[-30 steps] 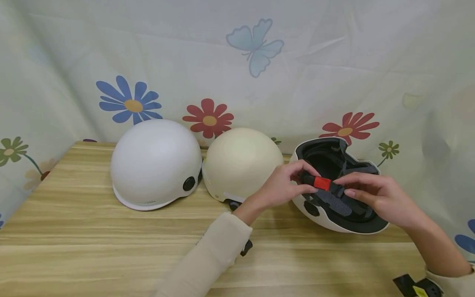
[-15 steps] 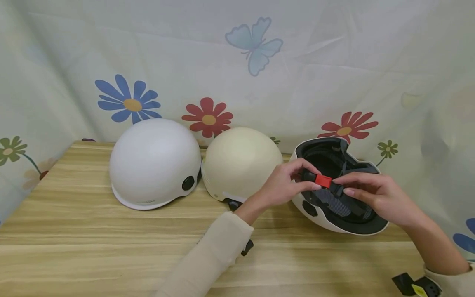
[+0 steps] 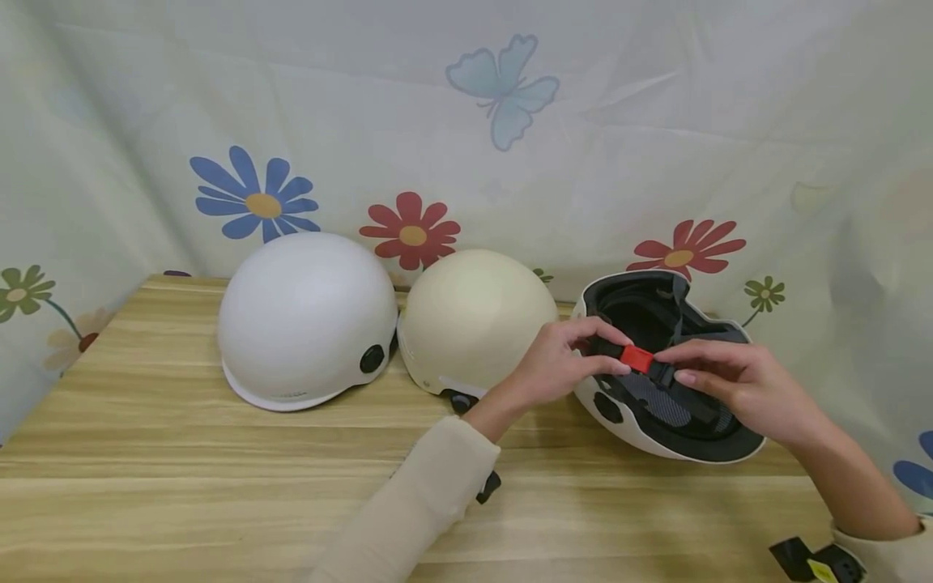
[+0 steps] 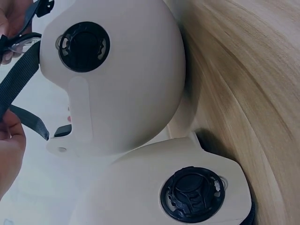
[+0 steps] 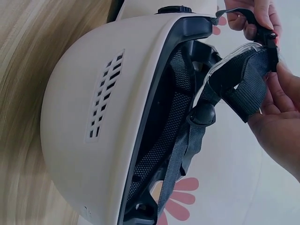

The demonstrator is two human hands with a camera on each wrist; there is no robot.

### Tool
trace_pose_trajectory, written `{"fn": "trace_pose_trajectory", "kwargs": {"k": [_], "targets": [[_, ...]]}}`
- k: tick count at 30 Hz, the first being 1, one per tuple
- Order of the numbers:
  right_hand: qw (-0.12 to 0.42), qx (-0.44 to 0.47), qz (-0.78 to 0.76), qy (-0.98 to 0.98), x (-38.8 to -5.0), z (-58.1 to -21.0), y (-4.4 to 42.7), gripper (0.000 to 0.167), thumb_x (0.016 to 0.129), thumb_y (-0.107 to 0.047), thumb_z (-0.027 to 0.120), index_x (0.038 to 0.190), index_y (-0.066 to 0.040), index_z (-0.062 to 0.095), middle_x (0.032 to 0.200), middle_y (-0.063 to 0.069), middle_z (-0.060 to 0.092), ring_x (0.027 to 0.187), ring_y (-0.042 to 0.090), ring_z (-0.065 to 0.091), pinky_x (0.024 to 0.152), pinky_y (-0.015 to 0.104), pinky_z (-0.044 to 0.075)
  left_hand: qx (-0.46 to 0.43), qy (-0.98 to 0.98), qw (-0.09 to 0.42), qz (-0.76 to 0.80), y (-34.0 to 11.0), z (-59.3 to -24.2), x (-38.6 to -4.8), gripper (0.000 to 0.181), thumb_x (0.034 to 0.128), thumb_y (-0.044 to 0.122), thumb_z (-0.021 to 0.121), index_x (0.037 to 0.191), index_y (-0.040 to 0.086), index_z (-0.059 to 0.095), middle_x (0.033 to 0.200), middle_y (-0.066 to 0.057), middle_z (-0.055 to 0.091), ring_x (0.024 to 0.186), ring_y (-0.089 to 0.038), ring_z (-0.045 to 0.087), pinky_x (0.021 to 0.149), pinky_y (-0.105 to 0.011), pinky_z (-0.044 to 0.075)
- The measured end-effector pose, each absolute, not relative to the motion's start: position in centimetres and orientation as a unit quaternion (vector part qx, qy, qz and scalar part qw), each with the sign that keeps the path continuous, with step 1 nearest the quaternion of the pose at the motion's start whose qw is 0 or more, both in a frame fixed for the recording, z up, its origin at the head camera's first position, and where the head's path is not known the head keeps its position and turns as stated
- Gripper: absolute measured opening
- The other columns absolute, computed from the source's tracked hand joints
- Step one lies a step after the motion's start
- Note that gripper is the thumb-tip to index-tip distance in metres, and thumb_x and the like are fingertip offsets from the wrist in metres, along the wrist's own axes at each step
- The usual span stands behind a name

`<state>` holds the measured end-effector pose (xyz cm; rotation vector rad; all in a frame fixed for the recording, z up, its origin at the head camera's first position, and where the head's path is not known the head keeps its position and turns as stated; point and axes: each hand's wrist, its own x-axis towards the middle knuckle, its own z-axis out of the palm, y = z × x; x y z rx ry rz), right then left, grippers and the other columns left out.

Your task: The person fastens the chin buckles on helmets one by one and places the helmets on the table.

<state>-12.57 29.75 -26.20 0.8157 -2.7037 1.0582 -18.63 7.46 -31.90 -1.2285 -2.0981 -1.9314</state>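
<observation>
An upturned white helmet (image 3: 670,441) lies at the right, its black padded inside facing up. Above its opening, my two hands hold the chin strap's buckle (image 3: 636,359), which has a red middle and black ends. My left hand (image 3: 550,364) pinches the left end between thumb and fingers. At the other end, my right hand (image 3: 758,389) pinches the black part. The right wrist view shows the dark webbing strap (image 5: 253,84) looped at my right fingers. Whether the buckle's halves are latched cannot be told.
A cream helmet (image 3: 477,316) stands dome up just left of the upturned one. Farther left is a larger white helmet (image 3: 306,316), also dome up. All rest on a wooden table (image 3: 182,486) before a flowered curtain (image 3: 350,97).
The hands and buckle stay in nearly the same place. The red part has tilted slightly and shifted a little to the right. The helmets have not moved.
</observation>
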Motion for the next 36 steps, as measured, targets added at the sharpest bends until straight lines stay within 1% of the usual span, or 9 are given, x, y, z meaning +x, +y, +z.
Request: {"fn": "trace_pose_trajectory", "kwargs": {"k": [7, 13, 17, 23, 26, 33, 36], "targets": [[0.065, 0.259, 0.35, -0.898, -12.64, -26.21, 29.8, 0.026, 0.082, 0.01, 0.059, 0.105, -0.001, 0.065, 0.094, -0.002, 0.062, 0.075, 0.012, 0.057, 0.063, 0.021, 0.05, -0.39, -0.667, 0.017, -0.635, 7.5, -31.75, -18.64, 0.025, 0.0781, 0.01, 0.072, 0.102, 0.005, 0.067, 0.096, -0.002, 0.064, 0.073, -0.01, 0.046, 0.06, -0.02, 0.04], [0.077, 0.262, 0.366, -0.89, -12.79, -26.24, 29.96, 0.027, 0.081, 0.012, 0.059, 0.105, -0.001, 0.065, 0.095, -0.004, 0.063, 0.073, 0.012, 0.057, 0.062, 0.019, 0.049, -0.401, -0.658, 0.021, -0.637, 7.59, -31.68, -18.56, 0.026, 0.0782, 0.008, 0.072, 0.104, 0.004, 0.067, 0.095, -0.001, 0.061, 0.077, -0.008, 0.044, 0.063, -0.018, 0.035], [0.085, 0.258, 0.369, -0.889, -12.82, -26.28, 30.13, 0.028, 0.081, 0.012, 0.06, 0.105, 0.0, 0.065, 0.094, -0.005, 0.062, 0.071, 0.012, 0.057, 0.062, 0.018, 0.049, -0.394, -0.655, 0.011, -0.645, 7.63, -31.64, -18.54, 0.028, 0.0791, 0.008, 0.071, 0.107, 0.004, 0.067, 0.094, -0.001, 0.059, 0.081, -0.008, 0.046, 0.067, -0.02, 0.039], [0.102, 0.244, 0.365, -0.893, -12.63, -26.2, 30.08, 0.024, 0.08, 0.01, 0.062, 0.101, 0.0, 0.064, 0.091, -0.005, 0.06, 0.066, 0.012, 0.058, 0.061, 0.017, 0.049, -0.353, -0.662, -0.009, -0.661, 7.66, -31.66, -18.44, 0.028, 0.0802, 0.011, 0.07, 0.107, 0.007, 0.064, 0.092, -0.001, 0.059, 0.07, -0.01, 0.049, 0.06, -0.02, 0.044], [0.109, 0.247, 0.362, -0.892, -12.6, -26.15, 30.01, 0.024, 0.079, 0.011, 0.062, 0.1, 0.0, 0.063, 0.089, -0.004, 0.06, 0.066, 0.012, 0.058, 0.061, 0.017, 0.049, -0.343, -0.665, -0.01, -0.664, 7.77, -31.78, -18.41, 0.027, 0.0804, 0.011, 0.07, 0.106, 0.006, 0.063, 0.092, -0.002, 0.058, 0.07, -0.011, 0.05, 0.06, -0.02, 0.045], [0.109, 0.265, 0.377, -0.881, -12.65, -26.15, 30.05, 0.024, 0.077, 0.015, 0.062, 0.092, -0.003, 0.064, 0.092, -0.001, 0.064, 0.073, 0.01, 0.06, 0.063, 0.018, 0.05, -0.348, -0.665, -0.001, -0.661, 7.93, -32.02, -18.36, 0.026, 0.08, 0.011, 0.071, 0.104, 0.006, 0.063, 0.093, -0.002, 0.058, 0.069, -0.011, 0.049, 0.06, -0.02, 0.045], [0.102, 0.27, 0.384, -0.877, -12.61, -26.13, 30.15, 0.025, 0.076, 0.015, 0.064, 0.092, -0.005, 0.065, 0.094, 0.0, 0.064, 0.076, 0.01, 0.06, 0.063, 0.018, 0.051, -0.349, -0.663, 0.0, -0.663, 7.98, -32.07, -18.35, 0.026, 0.08, 0.011, 0.071, 0.104, 0.006, 0.063, 0.093, -0.002, 0.058, 0.069, -0.01, 0.05, 0.06, -0.02, 0.046]]}}
